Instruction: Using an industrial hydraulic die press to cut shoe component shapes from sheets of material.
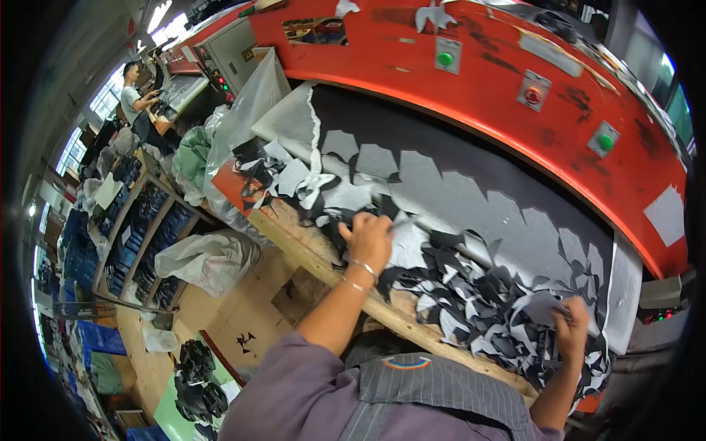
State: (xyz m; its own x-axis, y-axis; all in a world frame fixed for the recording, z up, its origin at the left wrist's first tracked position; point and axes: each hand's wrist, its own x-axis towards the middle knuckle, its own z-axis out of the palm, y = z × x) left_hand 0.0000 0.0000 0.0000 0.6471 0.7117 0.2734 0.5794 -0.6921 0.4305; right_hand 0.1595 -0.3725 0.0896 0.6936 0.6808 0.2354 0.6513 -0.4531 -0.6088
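Observation:
My left hand [370,241] is over a heap of black and grey fabric scraps [471,294] along the near side of the machine bed. Its thumb stands apart from the bent fingers, and I see nothing held in it. At the right end of the heap, my right hand [572,328] pinches a dark grey fabric piece [542,309]. Behind both hands lies a layer of grey cloth [448,195] with a stepped, cut-out far edge, resting on the black bed [419,128]. A torn white strip [315,140] runs across the left end.
A red machine beam [404,66] with green buttons [445,59] and a red button [533,95] spans the far side. A wooden ledge [316,257] edges the bed nearest me. At left are a shelf rack [147,242], plastic bags [209,261] and another person [136,103] working farther off.

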